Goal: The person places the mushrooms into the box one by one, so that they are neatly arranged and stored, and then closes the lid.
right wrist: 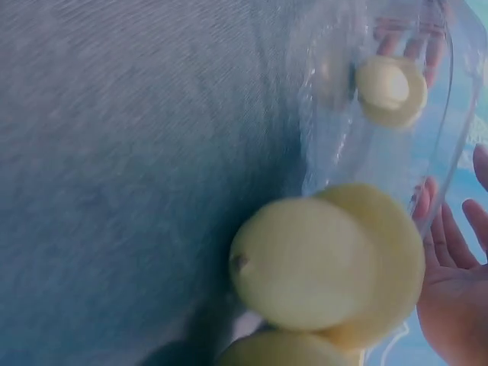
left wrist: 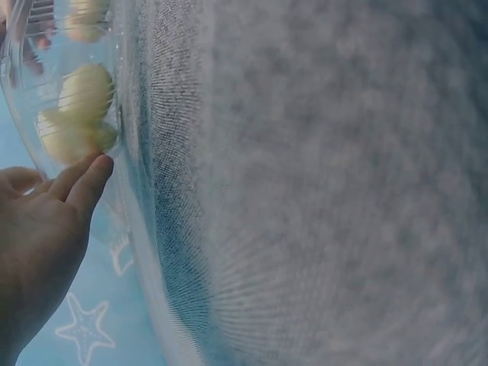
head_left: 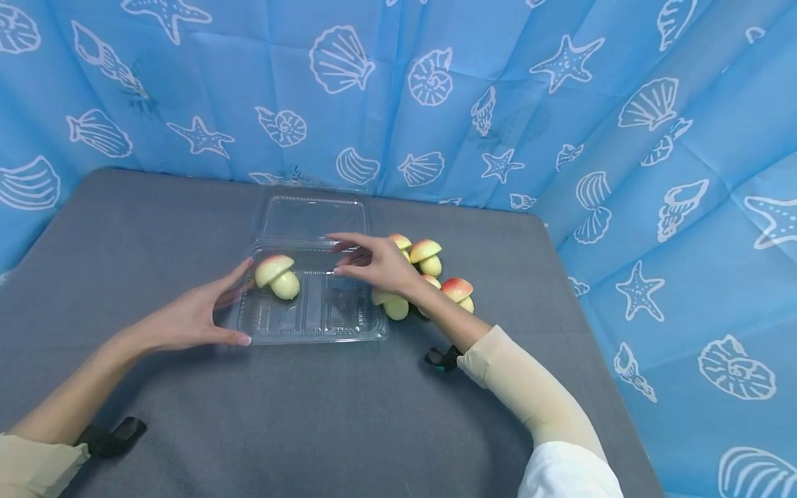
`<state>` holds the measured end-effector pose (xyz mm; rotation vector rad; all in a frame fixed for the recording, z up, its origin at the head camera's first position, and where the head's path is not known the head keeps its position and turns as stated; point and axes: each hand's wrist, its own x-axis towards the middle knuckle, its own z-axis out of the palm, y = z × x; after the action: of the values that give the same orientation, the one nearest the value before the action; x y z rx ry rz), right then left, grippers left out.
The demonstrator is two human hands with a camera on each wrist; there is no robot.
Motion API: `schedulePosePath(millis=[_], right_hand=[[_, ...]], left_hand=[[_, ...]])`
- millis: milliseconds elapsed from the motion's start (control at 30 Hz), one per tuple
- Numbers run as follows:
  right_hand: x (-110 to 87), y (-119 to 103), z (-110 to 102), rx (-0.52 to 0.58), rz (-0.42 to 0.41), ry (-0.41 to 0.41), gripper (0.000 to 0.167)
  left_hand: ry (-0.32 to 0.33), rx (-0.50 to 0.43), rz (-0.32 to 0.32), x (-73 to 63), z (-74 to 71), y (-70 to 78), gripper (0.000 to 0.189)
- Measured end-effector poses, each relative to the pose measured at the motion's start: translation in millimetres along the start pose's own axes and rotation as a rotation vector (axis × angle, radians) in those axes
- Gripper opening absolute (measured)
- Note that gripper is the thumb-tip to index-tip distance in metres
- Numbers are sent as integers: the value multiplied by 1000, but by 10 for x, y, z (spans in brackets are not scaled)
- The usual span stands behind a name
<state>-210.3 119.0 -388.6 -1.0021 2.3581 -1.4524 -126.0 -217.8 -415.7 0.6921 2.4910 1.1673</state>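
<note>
Clear, thin plastic forms the hinged container (head_left: 324, 339), placed on the far half of the tabletop (head_left: 349, 415); its lid (head_left: 317, 214) lies open toward the far edge. One mushroom-shaped piece (head_left: 278, 277), red and yellow, lies inside at the left end. At least five further pieces (head_left: 428, 256) are grouped beside the container, on the side of the tabletop's right edge.

Left hand (head_left: 193, 318): at the container's left wall, grip wide, fingers and thumb extended. Right hand (head_left: 376, 261): over the container's right end, grip parted, no piece visible in it.

Handling (judged): the pieces appear light, smooth and prone to rolling; take each across the stem or under the cap rim, with low pressure. The container appears light, flexible and slippery; steady it by a wall or corner.

Clearances: a patterned curtain (head_left: 386, 83) hangs along the far and right edges and limits reach there. Room for arm travel extends from the container toward the near side; the near edge is not in view.
</note>
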Motion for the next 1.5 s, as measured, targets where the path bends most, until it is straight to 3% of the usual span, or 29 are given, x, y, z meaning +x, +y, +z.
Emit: schedulePosePath(millis=[233, 400, 667, 1133, 1500], right_hand=[[-143, -205, -145, 35, -61, 43, 51], [-230, -281, -226, 35, -48, 53, 50], [-381, -206, -358, 46, 2, 107, 45], [-675, -101, -659, 8, -27, 189, 36], [-928, -27, -822, -68, -20, 192, 33]], left_hand=[[-4, 11, 2, 6, 8, -1, 127], [-9, 15, 5, 11, 3, -9, 126], [-19, 5, -2, 18, -4, -11, 126], [-21, 6, 7, 33, 19, -18, 126], [-30, 21, -1, 34, 13, 0, 125]])
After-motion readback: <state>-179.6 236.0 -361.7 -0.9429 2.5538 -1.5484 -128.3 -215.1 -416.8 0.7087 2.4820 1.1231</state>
